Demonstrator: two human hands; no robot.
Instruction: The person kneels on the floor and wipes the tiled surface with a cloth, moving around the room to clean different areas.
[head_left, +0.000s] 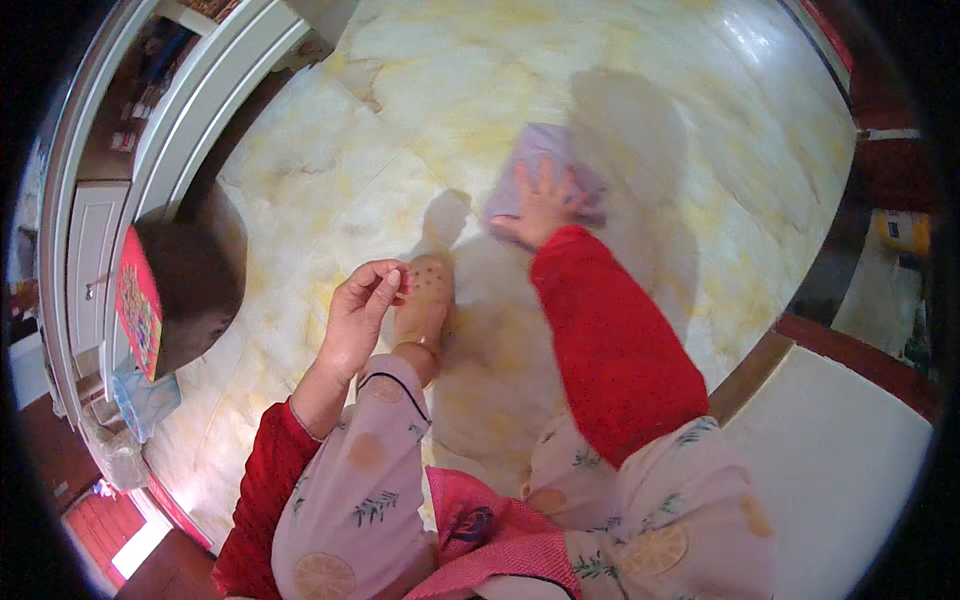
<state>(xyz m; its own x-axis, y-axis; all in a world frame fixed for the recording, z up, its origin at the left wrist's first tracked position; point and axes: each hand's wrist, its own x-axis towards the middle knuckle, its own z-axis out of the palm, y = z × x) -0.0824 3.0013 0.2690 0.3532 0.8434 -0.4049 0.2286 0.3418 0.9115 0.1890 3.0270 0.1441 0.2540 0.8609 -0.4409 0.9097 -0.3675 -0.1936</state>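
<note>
My right hand (544, 206) lies flat with spread fingers on a purple cloth (540, 142), which rests on the marbled yellow-and-white floor (487, 75). The cloth is slightly rumpled and its lower edge is blurred. Over my left knee and lower leg, my left hand (367, 307) has its fingers curled, thumb tip against the index finger. A small pink patch shows past those fingertips; whether it is skin or an object is unclear. Beneath that hand is my foot in a tan shoe (429, 281) with small holes.
At left stand a dark object with a red patterned face (139, 307) and a translucent blue container (150, 405). White cabinetry (97, 262) lines the far left. A white-topped piece (825, 435) and dark red furniture (892, 172) border the floor on the right.
</note>
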